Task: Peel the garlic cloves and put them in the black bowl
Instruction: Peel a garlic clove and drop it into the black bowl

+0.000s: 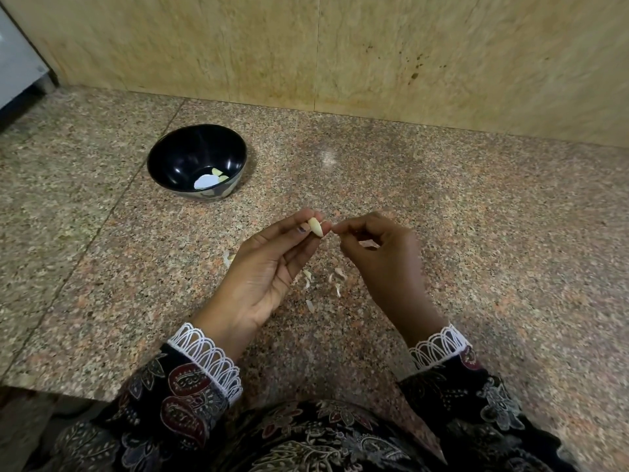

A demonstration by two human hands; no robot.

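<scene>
From the head view, the task looks partly done: the black bowl [196,162] sits on the granite desk [476,206] to the upper left, well apart from the hands, and already holds a few pale peeled cloves [211,178] at its bottom. Loose bits of papery skin [318,284] lie scattered on the desk beneath the hands. One clove is in work now — the left hand [269,267] pinches a garlic clove [315,227] between thumb and fingertips, raised above the desk. The clove looks smooth, creamy and mostly bare, tapered at one end; whether a shred of skin clings to it cannot be told. The right hand [381,253] has its fingers curled, its tips pinched together just beside the clove, seemingly on a thin strip of skin — too small to confirm. No unpeeled cloves show elsewhere, so how many remain is unclear.
</scene>
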